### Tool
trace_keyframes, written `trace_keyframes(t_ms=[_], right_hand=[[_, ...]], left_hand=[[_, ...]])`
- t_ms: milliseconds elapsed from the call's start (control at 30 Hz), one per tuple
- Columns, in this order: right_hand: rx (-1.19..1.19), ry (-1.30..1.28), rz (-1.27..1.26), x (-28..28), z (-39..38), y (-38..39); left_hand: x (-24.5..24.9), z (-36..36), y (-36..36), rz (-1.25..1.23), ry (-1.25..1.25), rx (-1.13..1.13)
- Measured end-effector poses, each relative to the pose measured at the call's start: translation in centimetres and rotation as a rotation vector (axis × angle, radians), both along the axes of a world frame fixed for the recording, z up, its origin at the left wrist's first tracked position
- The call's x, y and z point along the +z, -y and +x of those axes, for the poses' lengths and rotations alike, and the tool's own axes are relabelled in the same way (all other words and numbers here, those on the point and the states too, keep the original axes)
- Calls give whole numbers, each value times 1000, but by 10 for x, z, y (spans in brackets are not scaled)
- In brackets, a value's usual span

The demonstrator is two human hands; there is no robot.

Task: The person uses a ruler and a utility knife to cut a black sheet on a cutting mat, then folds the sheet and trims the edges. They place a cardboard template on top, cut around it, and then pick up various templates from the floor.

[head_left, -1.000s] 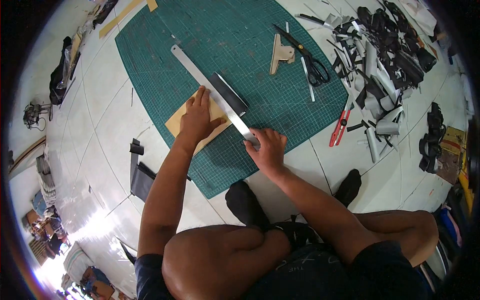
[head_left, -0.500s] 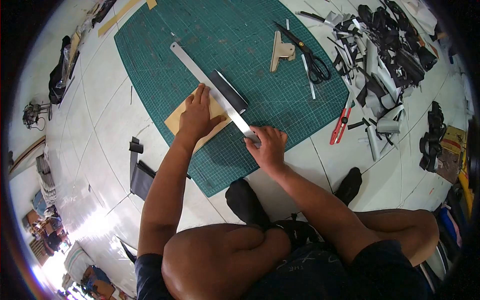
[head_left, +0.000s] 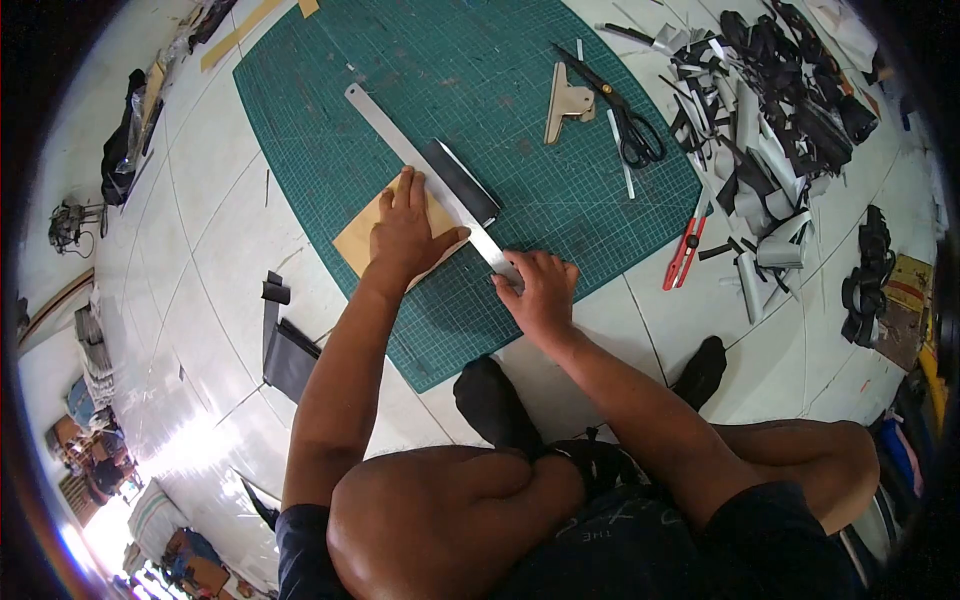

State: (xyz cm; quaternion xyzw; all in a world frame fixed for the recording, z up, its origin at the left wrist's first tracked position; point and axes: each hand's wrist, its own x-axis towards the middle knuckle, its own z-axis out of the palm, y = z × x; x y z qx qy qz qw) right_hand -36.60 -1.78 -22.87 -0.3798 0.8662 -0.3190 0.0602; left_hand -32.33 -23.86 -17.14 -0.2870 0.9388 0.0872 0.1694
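My left hand (head_left: 403, 235) lies with its fingers spread on a tan board (head_left: 362, 236), its fingertips and thumb close to a metal ruler (head_left: 385, 127). The ruler runs diagonally over the green cutting mat (head_left: 300, 110), along the edge of the board. My right hand (head_left: 543, 290) grips the ruler's near end between thumb and fingers. Against the ruler's far side rests a black strip (head_left: 462, 180) with a pale edge.
A metal clip (head_left: 568, 103) and black scissors (head_left: 630, 125) lie on the mat's right part. A red cutter (head_left: 684, 250) sits at its right edge. Beyond is a heap of black and grey scraps (head_left: 750, 130). Black pieces (head_left: 290, 360) lie on the floor at left.
My left thumb has shifted slightly toward the ruler. Everything in view appears slightly shifted to the right; my right hand stays at the ruler's near end.
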Motion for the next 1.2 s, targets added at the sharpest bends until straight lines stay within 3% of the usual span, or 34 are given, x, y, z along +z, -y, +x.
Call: trace_keyframes(t_ms=[533,767,867,967,1033,1133,1200], right_hand=[[6,0,-57,1,-1,-1],[63,85,28,12,-9,-1],[53,394,-18,16,-38,-3],[-252,397,-180,39,-106,0],[-430,176,-153,30,-159,-23],[-543,1,-25,32,-193,-87],[-660,-63,254,29,-182,-124]], left_hand=[[4,0,-2,10,2,2],[4,-5,3,57,8,37],[5,-7,4,65,4,45],[6,-9,6,75,20,35],[11,-14,4,68,68,30],[8,-15,6,59,82,19],[9,-13,7,106,74,38]])
